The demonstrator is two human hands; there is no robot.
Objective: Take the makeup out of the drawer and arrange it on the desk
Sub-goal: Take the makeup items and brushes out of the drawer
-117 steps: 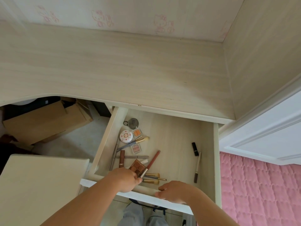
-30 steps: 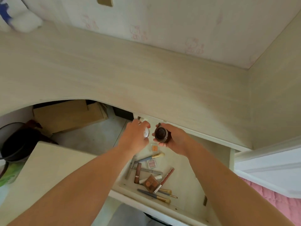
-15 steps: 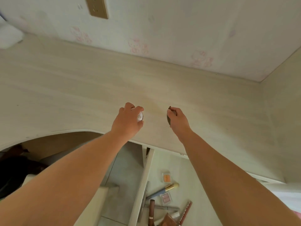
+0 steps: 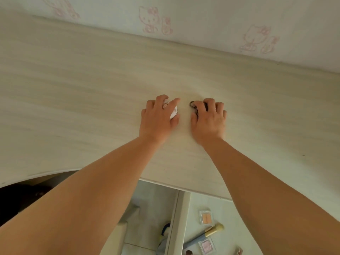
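Observation:
Both my hands are stretched out over the pale wooden desk point(image 4: 92, 85). My left hand point(image 4: 158, 116) is wrapped around a round white compact point(image 4: 173, 112), pressing it toward the desk top. My right hand point(image 4: 208, 118) covers a small dark round mirror point(image 4: 193, 105), of which only the ring and part of the rim show beside my fingers. At the bottom, the open drawer point(image 4: 179, 223) holds an orange blush pan point(image 4: 206, 217), a pink blush pan point(image 4: 207, 246) and a blue brush with a gold ferrule point(image 4: 204, 234).
A wall with pink cartoon cat prints point(image 4: 156, 20) runs along the back of the desk. A dark gap point(image 4: 16, 197) under the desk's curved edge opens at the lower left. Pale floor shows left of the drawer.
Both hands have carried the white compact and the dark mirror from above the drawer further onto the desk and lowered them to its surface. The view has tilted toward the desk.

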